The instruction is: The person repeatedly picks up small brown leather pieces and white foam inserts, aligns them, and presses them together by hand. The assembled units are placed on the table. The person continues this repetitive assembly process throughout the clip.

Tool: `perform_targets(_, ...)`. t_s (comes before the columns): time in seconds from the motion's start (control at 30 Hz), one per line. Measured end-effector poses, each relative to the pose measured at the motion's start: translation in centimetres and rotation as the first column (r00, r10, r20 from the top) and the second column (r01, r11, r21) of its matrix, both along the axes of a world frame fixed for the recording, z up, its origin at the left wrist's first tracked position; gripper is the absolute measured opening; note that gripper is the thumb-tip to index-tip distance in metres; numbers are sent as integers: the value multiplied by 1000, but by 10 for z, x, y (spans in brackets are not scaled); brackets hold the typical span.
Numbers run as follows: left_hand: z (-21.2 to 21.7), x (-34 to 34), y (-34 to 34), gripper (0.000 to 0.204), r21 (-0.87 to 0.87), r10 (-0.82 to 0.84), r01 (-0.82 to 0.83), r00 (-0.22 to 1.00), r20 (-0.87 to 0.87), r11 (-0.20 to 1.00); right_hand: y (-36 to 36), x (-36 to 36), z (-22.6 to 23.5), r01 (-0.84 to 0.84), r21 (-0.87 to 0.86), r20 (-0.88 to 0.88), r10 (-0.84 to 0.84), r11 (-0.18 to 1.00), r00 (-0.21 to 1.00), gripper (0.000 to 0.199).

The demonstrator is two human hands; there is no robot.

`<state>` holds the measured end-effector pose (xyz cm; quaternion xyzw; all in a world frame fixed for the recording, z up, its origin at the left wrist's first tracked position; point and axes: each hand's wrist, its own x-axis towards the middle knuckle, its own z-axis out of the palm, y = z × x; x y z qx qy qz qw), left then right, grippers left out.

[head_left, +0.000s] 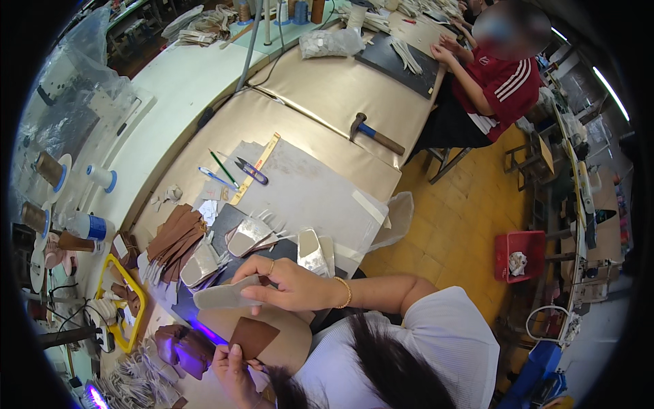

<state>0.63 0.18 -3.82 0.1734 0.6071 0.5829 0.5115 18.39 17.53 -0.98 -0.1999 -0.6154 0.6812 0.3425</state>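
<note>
My right hand (283,283) is closed around a grey, sole-shaped piece (221,297), thumb on top, fingers at its upper edge. Lower down, my left hand (235,375) pinches a brown, roughly square leather piece (253,338) by its lower corner. The two pieces are apart, the grey one above the brown one. Close by lie silver sole-shaped pieces with grey centres: one stack (202,264) beside the grey piece, another (251,235) above it, and a pair (315,251) above my right wrist. A fan of brown leather strips (176,238) lies left of these.
A grey sheet (306,191) bears a yellow ruler (255,168), thread snips (251,172) and pens. A hammer (377,133) lies further off. At left are a yellow frame (141,300), purple-lit brown pieces (184,349) and thread spools (101,177). A co-worker in red (501,88) sits at far right.
</note>
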Motion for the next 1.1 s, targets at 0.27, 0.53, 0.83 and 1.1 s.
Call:
perform_targets(0.27,22,5,6,17,-165,-57,54,998,-13,985,1,2,-5,7,-18,3,-6,1000,1000,24)
perform_targets(0.53,23,8,5,16,-140,3,1,999,32,990,0,-5,-8,-16,4,-3,16,1000,1000,25)
perform_targets(0.83,29,9,7,15,-148,-4,15,998,69,989,1,-3,-6,-18,-9,-1,18,1000,1000,26)
perform_targets(1.1,17,0,1,16,-144,-72,73,997,12,987,5,-4,7,-85,29,48,83,996,995,22)
